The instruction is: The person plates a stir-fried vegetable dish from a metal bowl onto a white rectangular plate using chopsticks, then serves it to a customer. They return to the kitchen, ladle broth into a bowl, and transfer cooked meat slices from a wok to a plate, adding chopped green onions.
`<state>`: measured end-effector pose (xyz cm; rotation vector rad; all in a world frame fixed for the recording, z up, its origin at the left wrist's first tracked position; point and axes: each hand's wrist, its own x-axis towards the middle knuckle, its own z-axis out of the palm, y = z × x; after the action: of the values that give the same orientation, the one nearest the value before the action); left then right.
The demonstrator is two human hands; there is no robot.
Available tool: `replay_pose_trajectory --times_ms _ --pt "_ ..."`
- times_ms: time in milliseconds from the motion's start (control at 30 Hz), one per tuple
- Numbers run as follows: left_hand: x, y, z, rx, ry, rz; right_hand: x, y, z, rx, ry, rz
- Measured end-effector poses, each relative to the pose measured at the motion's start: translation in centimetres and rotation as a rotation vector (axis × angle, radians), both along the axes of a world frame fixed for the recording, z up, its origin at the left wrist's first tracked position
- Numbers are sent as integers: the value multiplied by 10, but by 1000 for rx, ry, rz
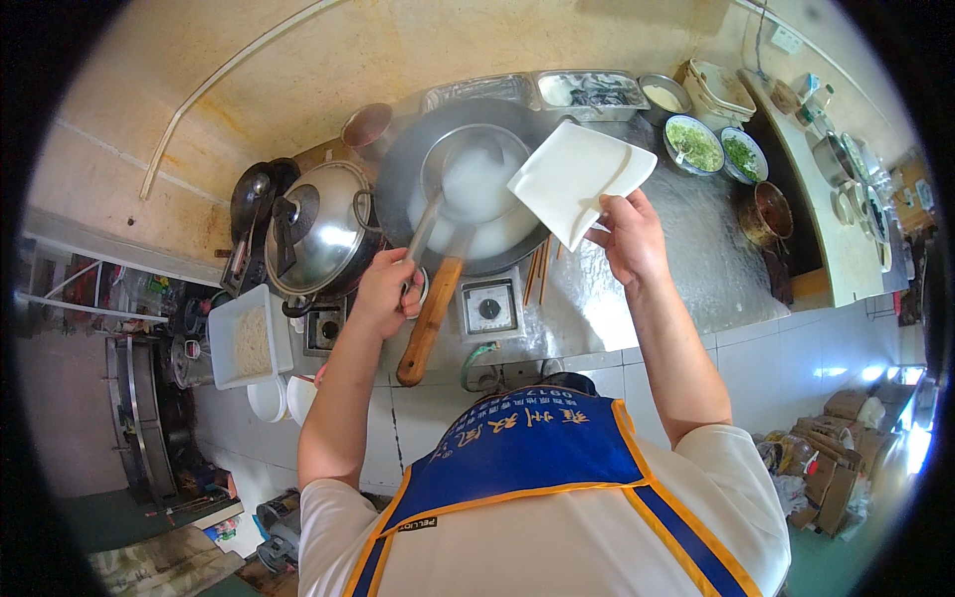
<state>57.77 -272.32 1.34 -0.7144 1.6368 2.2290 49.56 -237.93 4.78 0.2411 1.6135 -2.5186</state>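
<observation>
My left hand (386, 292) grips the metal handle of a large round ladle or strainer (435, 216). Its wide rim rests in a big dark wok (395, 168) of cloudy whitish liquid (485, 179), and steam blurs what is inside. A wooden handle (436, 321) points from the wok towards me, just right of my left hand and not held. In my right hand (633, 231) is a white squarish plate (578, 175), pinched by its near edge, tilted, over the wok's right side. Nothing shows on the plate's visible face.
Left of the wok stands a lidded pot (328, 231), with a white bin of noodle-like strands (216, 347) nearby. Chopsticks (533, 276) lie on the steel counter (671, 276). Bowls of chopped greens (694, 142), a steel tray (589, 89) and a rusty pot (767, 213) stand beyond.
</observation>
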Motion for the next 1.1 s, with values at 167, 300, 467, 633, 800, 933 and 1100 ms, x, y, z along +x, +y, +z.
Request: replay_pose_trajectory --times_ms 167,300,467,633,800,933,1100 --pt "8 -7 20 522 25 32 -5 -2 -1 37 41 -24" --pt "29 -9 33 584 47 79 -13 -7 -7 98 34 -24" --pt "52 -9 59 530 97 88 -26 -24 -20 33 -23 20" --pt "69 -3 83 492 118 121 -37 -46 -32 -49 -90 112" --pt "78 5 97 388 117 107 -45 -67 -38 -154 -133 163" --pt "81 11 103 364 132 56 -46 -75 -37 -166 -135 181" --pt "81 17 108 304 157 30 -47 -80 -34 -188 -136 197"
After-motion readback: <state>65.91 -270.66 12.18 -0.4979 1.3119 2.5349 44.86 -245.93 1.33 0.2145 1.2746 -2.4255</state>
